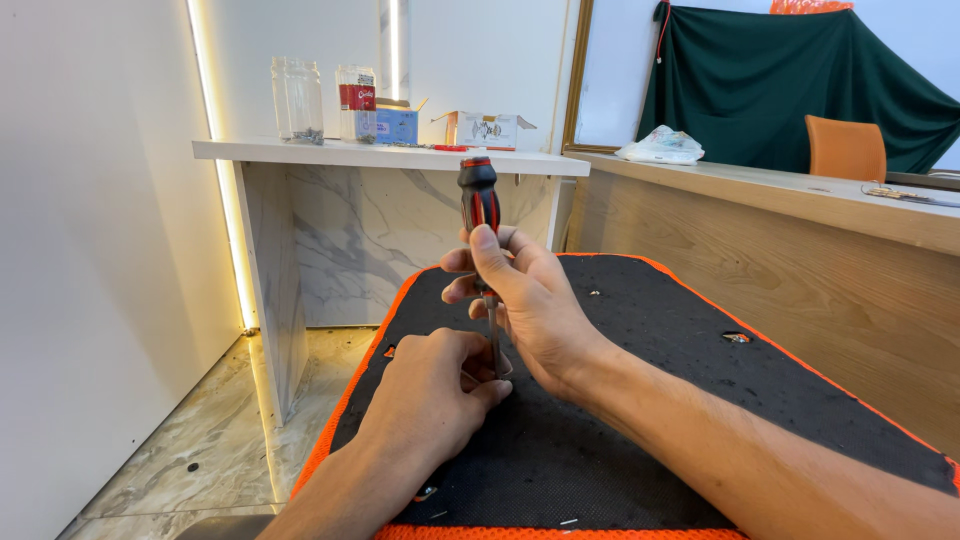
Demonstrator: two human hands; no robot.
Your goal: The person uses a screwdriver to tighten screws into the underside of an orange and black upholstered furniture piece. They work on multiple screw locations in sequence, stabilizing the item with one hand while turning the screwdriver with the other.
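Right hand (525,300): wrapped around the lower handle of one screwdriver (479,200), thumb lying up along the grip.
Screwdriver: one, black and red handle, standing nearly upright near the middle of the scene; its metal shaft runs down to the left hand.
Left hand (435,385): curled, fingers pinched in at the foot of the shaft; what they pinch is hidden.
Panel (600,440): one black mesh panel with an orange border, lying flat under both hands, from the near edge to mid scene.
Screws on panel: small metal bits show, one far of the hands (595,293), one at the right (737,338), one near left (427,492); too small to tell more.
Shelf (390,155): one white marble-look counter, far left.
On shelf: two clear glass jars (297,98), one red-labelled jar (355,100), two small cardboard boxes (490,130).
Wooden counter (780,230): one, far right, bearing one plastic bag (662,146).
Chair (846,148): one orange chair, far right, before a dark green cloth (790,80).
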